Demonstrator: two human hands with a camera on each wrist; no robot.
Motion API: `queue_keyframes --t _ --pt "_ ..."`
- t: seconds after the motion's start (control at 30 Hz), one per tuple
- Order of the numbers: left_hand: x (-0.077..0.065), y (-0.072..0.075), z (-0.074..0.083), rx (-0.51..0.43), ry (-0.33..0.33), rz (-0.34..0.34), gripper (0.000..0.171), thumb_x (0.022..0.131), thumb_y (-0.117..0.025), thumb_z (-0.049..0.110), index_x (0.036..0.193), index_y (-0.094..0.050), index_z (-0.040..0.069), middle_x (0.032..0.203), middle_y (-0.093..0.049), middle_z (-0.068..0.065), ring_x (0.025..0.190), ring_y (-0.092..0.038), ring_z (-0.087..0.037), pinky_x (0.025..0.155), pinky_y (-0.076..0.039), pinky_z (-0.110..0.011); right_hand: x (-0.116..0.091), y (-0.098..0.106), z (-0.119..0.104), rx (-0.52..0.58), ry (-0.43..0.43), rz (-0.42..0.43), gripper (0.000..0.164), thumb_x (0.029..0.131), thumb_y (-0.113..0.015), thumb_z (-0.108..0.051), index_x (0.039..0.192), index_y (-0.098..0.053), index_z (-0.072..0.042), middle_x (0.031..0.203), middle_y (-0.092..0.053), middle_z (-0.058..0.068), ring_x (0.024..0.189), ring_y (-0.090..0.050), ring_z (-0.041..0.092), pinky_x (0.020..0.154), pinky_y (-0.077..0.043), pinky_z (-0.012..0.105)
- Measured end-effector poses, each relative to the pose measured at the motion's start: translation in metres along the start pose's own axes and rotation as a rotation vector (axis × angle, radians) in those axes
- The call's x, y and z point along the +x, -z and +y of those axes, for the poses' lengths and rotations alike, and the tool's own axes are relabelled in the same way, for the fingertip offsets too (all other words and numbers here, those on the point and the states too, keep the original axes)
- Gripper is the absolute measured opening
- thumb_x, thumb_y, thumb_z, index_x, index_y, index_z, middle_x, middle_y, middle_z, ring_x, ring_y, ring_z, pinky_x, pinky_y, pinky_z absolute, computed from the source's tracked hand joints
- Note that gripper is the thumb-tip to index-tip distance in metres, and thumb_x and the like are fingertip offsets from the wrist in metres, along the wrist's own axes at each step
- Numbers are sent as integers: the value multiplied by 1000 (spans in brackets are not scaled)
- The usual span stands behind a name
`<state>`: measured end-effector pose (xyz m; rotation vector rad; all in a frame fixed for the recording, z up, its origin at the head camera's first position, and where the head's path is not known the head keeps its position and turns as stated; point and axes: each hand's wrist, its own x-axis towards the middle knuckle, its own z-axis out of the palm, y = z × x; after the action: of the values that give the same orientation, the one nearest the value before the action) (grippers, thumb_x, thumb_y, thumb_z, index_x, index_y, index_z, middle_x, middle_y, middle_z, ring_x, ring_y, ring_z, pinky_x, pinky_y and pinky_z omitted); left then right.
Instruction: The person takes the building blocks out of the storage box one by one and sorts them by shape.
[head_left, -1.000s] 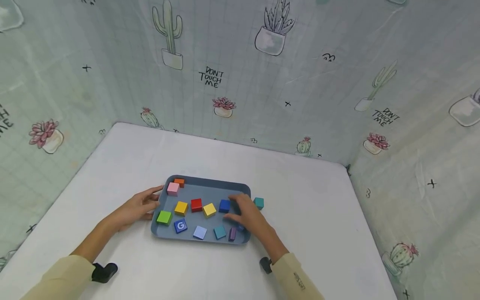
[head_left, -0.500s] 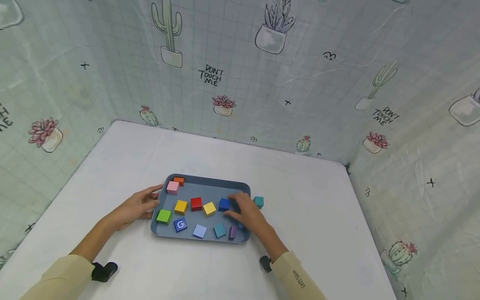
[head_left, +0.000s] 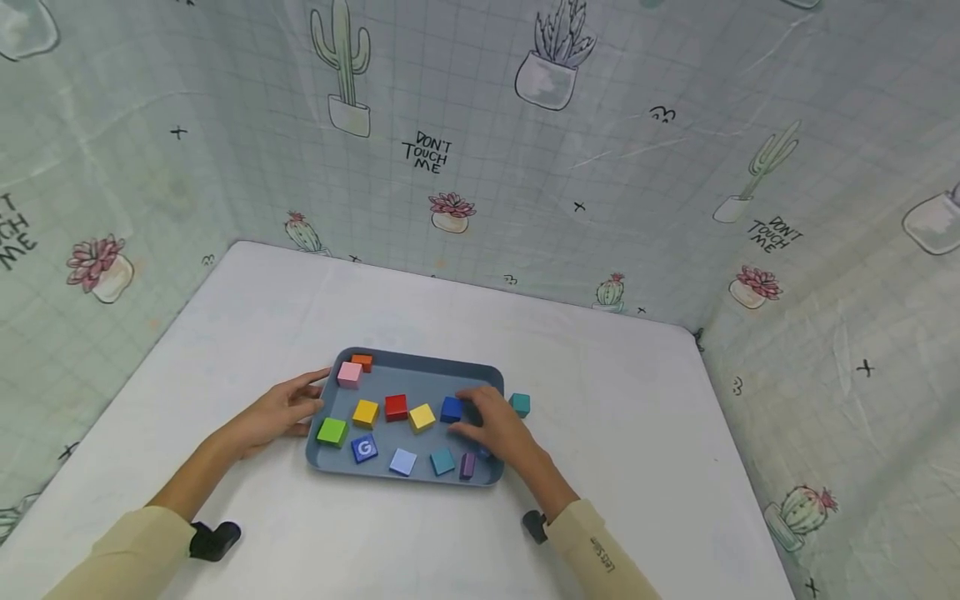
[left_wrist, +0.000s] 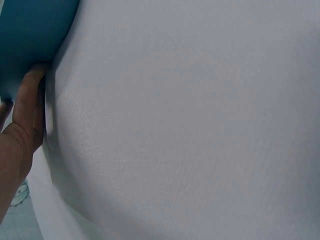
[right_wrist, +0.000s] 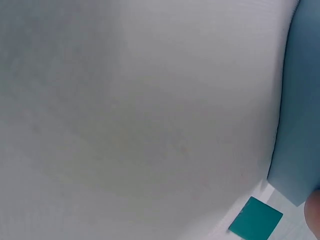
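Observation:
A shallow blue-grey tray (head_left: 420,367) lies on the white table with several coloured blocks in it. At its left end, my left hand (head_left: 281,412) rests its fingers against the outer wall; the left wrist view shows fingertips (left_wrist: 36,72) touching the tray (left_wrist: 35,30). My right hand (head_left: 498,425) reaches over the right end, thumb and forefinger spread apart near a blue cube (head_left: 452,409). Whether they touch the cube is unclear. Beneath the right hand, another blue block (head_left: 484,452) is mostly hidden. A purple block (head_left: 467,466) and a teal block (head_left: 442,461) lie nearby.
Outside the tray, a teal cube (head_left: 520,405) sits just past its right end. Inside lie red (head_left: 396,407), yellow (head_left: 422,418), green (head_left: 332,432) and pink (head_left: 349,375) blocks, among others. A cactus-patterned curtain (head_left: 480,167) stands behind the table (head_left: 630,467).
Both hands and the blocks keep their places. Only the head view shifts slightly.

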<state>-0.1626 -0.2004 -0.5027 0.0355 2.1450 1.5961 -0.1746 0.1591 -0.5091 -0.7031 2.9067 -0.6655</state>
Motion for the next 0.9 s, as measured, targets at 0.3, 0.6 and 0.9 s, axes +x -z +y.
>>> queue_keyframes --t 0.3,0.6,0.9 --pt "1 0 -2 -3 -3 1 66 95 -53 18 151 -19 14 141 -27 -30 121 -42 -45 84 -52 -42 1 -2 -3 -37 10 39 48 84 -70 -35 124 -58 -10 119 -58 3 114 -51 17 96 -44 28" --pt "0 -1 -1 -1 -1 12 65 95 -54 18 151 -20 13 139 -29 -30 119 -43 -44 84 -52 -40 0 0 -8 -66 -28 29 46 86 -68 -36 123 -59 -11 119 -60 4 114 -53 19 95 -45 32" --pt "-4 -2 4 -5 6 12 65 95 -54 17 151 -20 12 139 -28 -30 119 -43 -44 83 -52 -40 -2 3 -12 -97 -34 15 44 86 -67 -37 123 -58 -14 110 -63 4 99 -60 18 82 -52 31"
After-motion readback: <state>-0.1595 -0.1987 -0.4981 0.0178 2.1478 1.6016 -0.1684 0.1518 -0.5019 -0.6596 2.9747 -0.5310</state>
